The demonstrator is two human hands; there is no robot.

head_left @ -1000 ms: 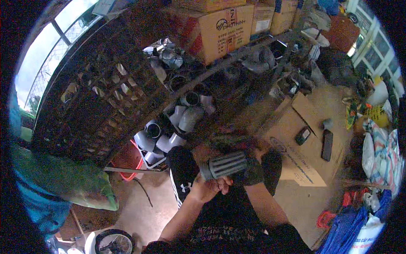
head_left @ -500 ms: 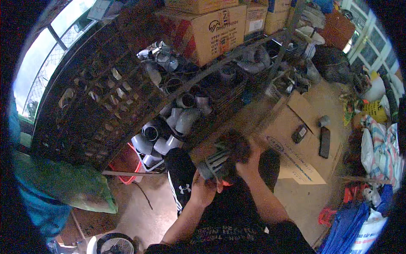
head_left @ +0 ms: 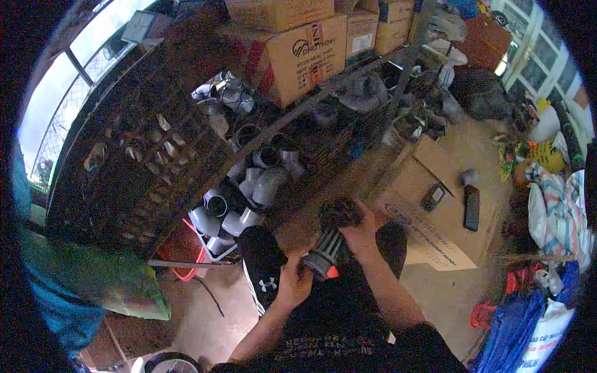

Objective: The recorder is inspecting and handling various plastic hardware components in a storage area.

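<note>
A grey ribbed plastic strainer (head_left: 329, 247) is held in front of my lap, tilted, its wider collar toward me. A small bright orange-red piece (head_left: 333, 271) shows at that collar. My left hand (head_left: 295, 281) is closed at the collar's left side, thumb up along it. My right hand (head_left: 360, 231) is closed around the far end, by a dark rounded thing (head_left: 339, 212) that is too dim to name. Whether this dark thing is joined to the strainer cannot be seen.
Grey pipe elbows (head_left: 252, 180) fill the rack ahead to the left, above a red basket (head_left: 181, 252). Flattened cardboard (head_left: 404, 214) on the right carries a phone (head_left: 433, 196) and a black remote-like object (head_left: 471, 207). Cartons (head_left: 305, 59) stand behind; blue bags (head_left: 513, 332) lie at right.
The strainer has turned between my hands, its collar swinging right and toward me. My left hand has shifted from beneath it to its left side. The view has moved slightly.
</note>
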